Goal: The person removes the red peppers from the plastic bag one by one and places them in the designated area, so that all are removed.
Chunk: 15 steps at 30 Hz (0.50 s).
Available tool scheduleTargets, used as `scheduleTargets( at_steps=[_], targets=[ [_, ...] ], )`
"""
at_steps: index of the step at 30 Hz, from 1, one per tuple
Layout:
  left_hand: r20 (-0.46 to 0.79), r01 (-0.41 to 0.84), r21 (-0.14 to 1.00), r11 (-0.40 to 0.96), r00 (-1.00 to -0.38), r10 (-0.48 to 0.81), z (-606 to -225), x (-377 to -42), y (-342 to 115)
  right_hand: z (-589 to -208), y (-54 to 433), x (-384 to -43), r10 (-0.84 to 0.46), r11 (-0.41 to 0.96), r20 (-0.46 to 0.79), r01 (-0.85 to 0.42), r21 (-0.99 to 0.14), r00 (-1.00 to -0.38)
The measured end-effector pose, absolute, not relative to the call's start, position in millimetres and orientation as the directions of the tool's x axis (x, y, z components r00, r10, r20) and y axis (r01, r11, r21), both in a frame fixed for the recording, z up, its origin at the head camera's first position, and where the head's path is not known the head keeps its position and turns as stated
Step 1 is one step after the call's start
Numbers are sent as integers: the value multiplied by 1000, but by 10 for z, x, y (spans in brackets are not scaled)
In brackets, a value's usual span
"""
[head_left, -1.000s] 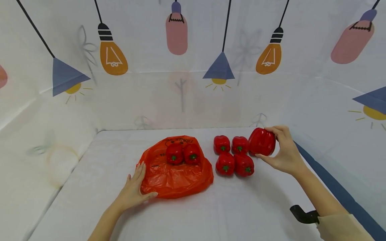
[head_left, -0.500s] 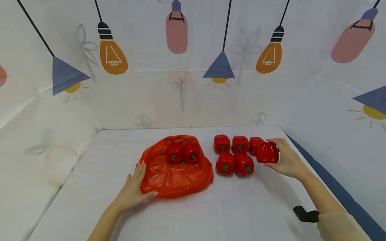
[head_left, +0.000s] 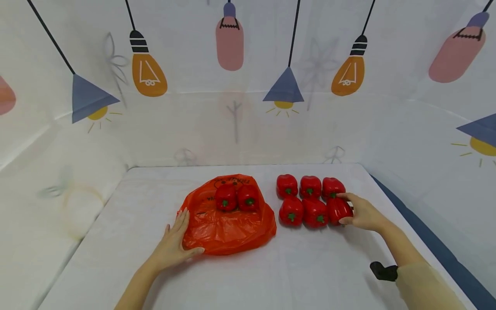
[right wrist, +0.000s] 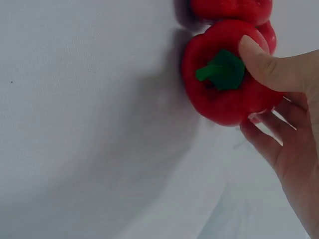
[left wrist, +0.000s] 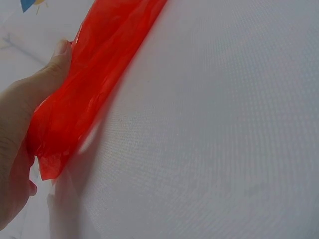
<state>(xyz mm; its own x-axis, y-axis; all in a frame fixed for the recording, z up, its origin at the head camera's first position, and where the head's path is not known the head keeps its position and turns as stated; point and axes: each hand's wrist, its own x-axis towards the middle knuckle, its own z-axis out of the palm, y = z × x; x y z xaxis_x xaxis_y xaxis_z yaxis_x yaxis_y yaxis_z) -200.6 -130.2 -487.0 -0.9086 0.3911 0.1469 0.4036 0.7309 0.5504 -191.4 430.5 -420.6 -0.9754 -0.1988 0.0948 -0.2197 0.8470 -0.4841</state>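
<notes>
My right hand (head_left: 363,213) grips a red bell pepper (head_left: 337,211) at the front right corner of a cluster of several red peppers. In the right wrist view, my thumb lies over the top of this bell pepper (right wrist: 209,102) beside its green stem, with fingers round its other side. Another pepper (right wrist: 232,9) sits right against it. The left hand (head_left: 172,245) rests with spread fingers along the left edge of an orange-red plastic bag (head_left: 228,237). In the left wrist view, its thumb (left wrist: 55,64) lies along the crumpled edge of the bag (left wrist: 94,74).
Two red peppers (head_left: 226,198) sit side by side on the far half of the bag. The rest of the cluster (head_left: 310,187) stands in two rows just right of the bag. A white cloth covers the table (head_left: 248,280), and a printed curtain (head_left: 193,129) hangs behind it.
My right hand has brought the bell pepper toward me and down, from behind the cluster's right end to the front row's right end. The left hand and bag have stayed put.
</notes>
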Motion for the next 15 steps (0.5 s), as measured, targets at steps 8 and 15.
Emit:
scheduleTargets(
  at_steps=[8,15],
  targets=[
    [150,403,555,727,-909,389,-4878,-2010,-1301,-4197,4287,-1912,-181,852,79,-197,-484,-980],
    [143,404,553,729,-908,395,-4874,-2026,-1301,-4234,4321,-1876,-138,863,65,-152,-481,-988]
  ],
)
